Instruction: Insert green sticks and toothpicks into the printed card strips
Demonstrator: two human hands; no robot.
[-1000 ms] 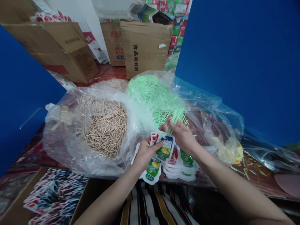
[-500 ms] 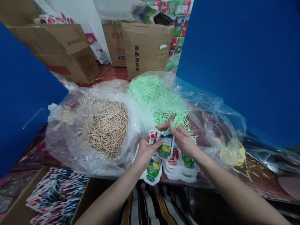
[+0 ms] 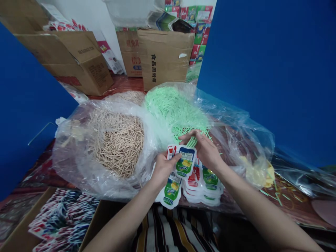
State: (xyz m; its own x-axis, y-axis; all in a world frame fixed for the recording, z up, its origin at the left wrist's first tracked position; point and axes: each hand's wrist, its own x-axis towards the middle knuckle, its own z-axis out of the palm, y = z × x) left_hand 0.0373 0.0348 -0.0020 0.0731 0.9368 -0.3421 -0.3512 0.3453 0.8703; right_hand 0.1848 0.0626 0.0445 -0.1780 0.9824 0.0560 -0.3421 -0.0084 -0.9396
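Observation:
My left hand (image 3: 164, 168) pinches a few bottle-shaped packets, a green and blue one (image 3: 186, 162) on top and a red one (image 3: 171, 151) behind it. Just right of it, my right hand (image 3: 206, 148) curls round a small bundle of green sticks (image 3: 192, 141), at the near edge of the green stick pile (image 3: 173, 105). Below my hands lie stacked packets (image 3: 210, 180), with another green packet (image 3: 171, 190) at their left, under my left hand. The fingertips of my right hand are partly hidden.
A plastic bag of tan sticks (image 3: 123, 143) lies left. Cardboard boxes (image 3: 168, 59) stand behind. Blue panels (image 3: 267, 70) rise on both sides. A carton of packets (image 3: 63, 220) is at the lower left; rubber bands (image 3: 291, 190) and loose sticks lie right.
My right hand has turned and curled further over the green sticks, which now show less between its fingers. My left hand keeps its hold on the packets, and the view has shifted slightly.

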